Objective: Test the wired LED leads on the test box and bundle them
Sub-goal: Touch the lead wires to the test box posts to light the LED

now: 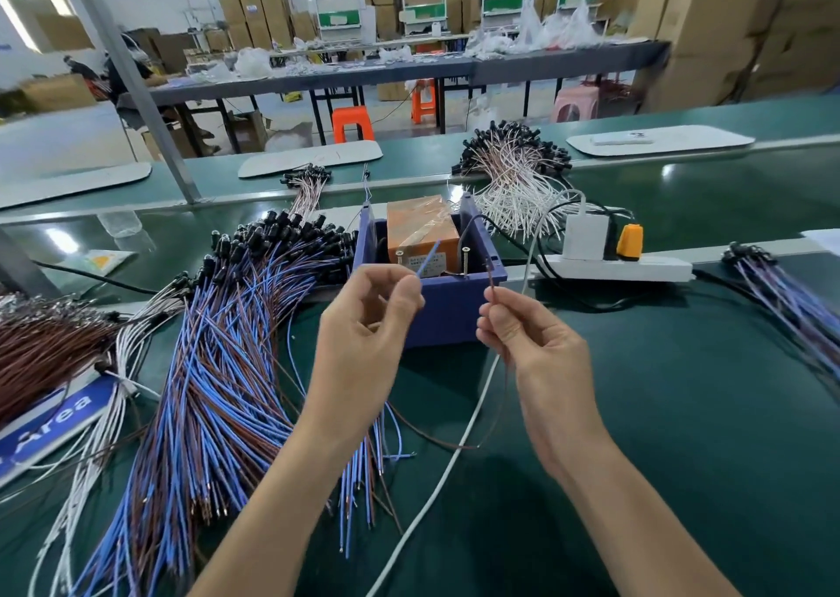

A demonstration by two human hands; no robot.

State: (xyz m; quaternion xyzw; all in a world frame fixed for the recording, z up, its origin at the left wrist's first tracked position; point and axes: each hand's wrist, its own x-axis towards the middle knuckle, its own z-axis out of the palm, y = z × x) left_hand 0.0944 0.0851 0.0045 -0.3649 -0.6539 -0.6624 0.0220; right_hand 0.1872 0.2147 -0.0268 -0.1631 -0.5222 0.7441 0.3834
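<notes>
- While the left hand point(368, 324) pinches a blue wire point(429, 258) between thumb and forefinger and the right hand point(522, 337) pinches a brown wire point(490, 278) the same way, both ends point up at the test box point(450, 310). The step in hand looks like testing a single lead.
- The blue tip hovers over the box between the left screw point(399, 258) and the right screw point(465, 255), seemingly touching neither. The brown tip stands just beside the box's right rim.
- The next move probably calls for setting one tip on each screw at once, with fine aim so that the two tips never meet.
- The lead's LED end is hidden below the left wrist, so I cannot tell whether it is lit.
- At far left lie a brown bundle point(41, 346) and a blue sign point(54, 419).
- A loose pile of blue-and-brown leads point(218, 369) spreads just left of the left hand, its black heads reaching the box's left wall.
- A white cable point(454, 437) runs beneath the right hand and crosses the brown wire's slack loop, so it may snag.
- To the right sits a power strip point(618, 269) with an orange plug point(629, 242).
- Another bundle point(782, 287) lies well apart at the far right.
</notes>
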